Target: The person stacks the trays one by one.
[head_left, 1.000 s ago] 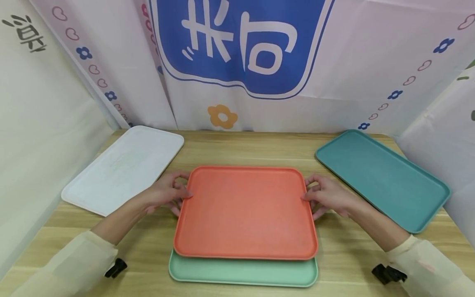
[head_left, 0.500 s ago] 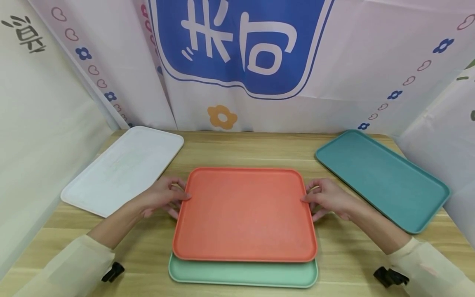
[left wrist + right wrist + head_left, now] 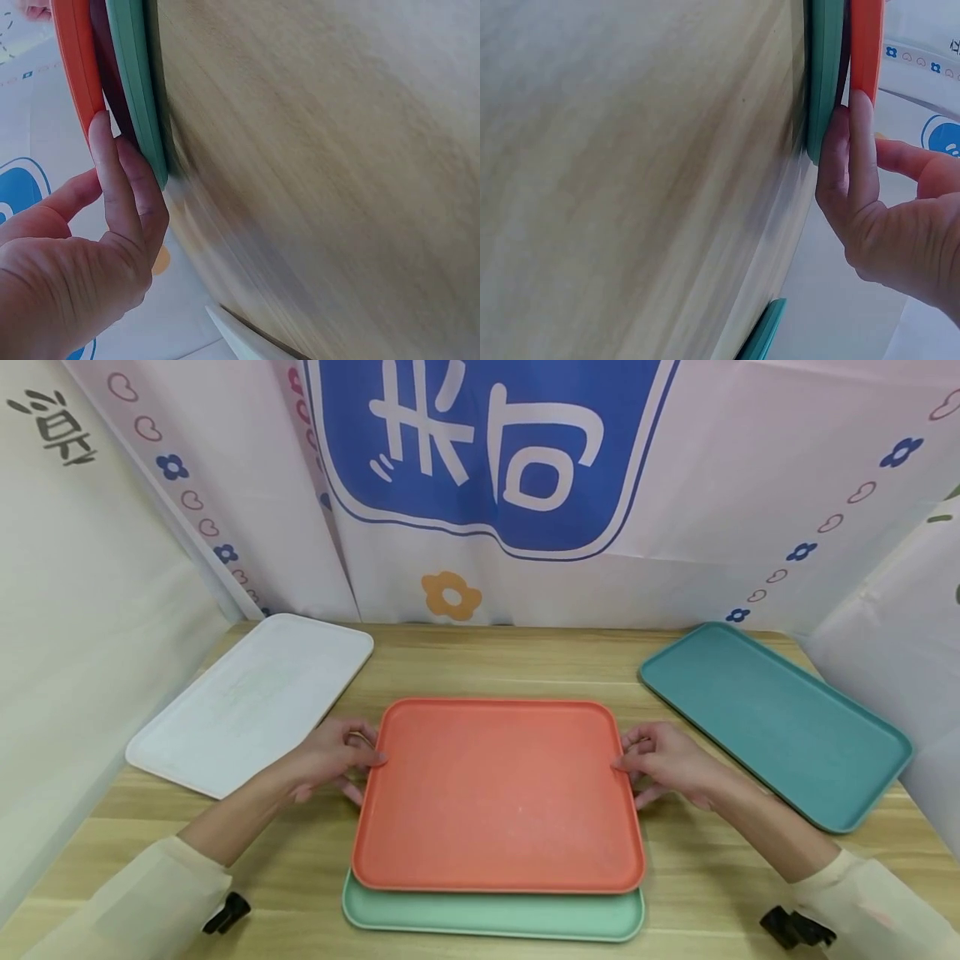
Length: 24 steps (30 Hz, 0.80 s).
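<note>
An orange-red tray lies in the middle of the head view, over a light green tray whose front strip shows below it. My left hand pinches the orange tray's left edge, thumb on the rim and fingers beneath. Its right edge is pinched the same way by my right hand. Both wrist views show a narrow dark gap between the orange tray and the green tray under it. Fingertips of the right hand reach below the orange rim, close by the green tray's edge.
A white tray sits slanted at the back left of the wooden table. Toward the back right lies a teal tray, also slanted. Printed white cloth walls in the table at the back and sides.
The orange tray has come very slightly nearer the front, covering a little more of the green tray. Both hands keep their hold on its edges; otherwise the scene looks the same.
</note>
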Tool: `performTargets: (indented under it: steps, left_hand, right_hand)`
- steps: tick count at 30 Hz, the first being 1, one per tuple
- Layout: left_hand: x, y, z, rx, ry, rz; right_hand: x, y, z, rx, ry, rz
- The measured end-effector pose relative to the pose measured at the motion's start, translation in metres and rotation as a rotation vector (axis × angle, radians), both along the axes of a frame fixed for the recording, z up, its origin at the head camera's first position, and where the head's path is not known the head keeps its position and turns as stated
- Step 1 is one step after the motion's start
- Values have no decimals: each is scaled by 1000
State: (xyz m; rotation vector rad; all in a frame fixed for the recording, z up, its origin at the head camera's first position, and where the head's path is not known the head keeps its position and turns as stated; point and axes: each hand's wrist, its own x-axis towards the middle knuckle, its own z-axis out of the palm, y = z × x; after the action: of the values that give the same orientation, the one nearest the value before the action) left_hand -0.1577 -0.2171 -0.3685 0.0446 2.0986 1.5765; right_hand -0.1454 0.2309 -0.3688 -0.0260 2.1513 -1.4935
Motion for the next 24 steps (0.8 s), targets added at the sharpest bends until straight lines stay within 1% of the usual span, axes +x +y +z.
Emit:
performTargets:
  steps: [6,11,17,20,24]
  left_hand:
    - [1,0,0,-7,-5,-5]
    - [3,-2,1,-5,-8,-13]
    - [5,-3,1,8,-19,-13]
    - [6,-3,0,13,-19,-10]
    - [7,-4,-1,7,-19,-1]
  right_hand:
    - [1,-1,-1,30,13,5]
    - [3,-3,0,92,35,8]
    - [5,-5,3,158,34,18]
    - [4,-4,3,165,29,37]
    - [4,-3,3,141,12,64]
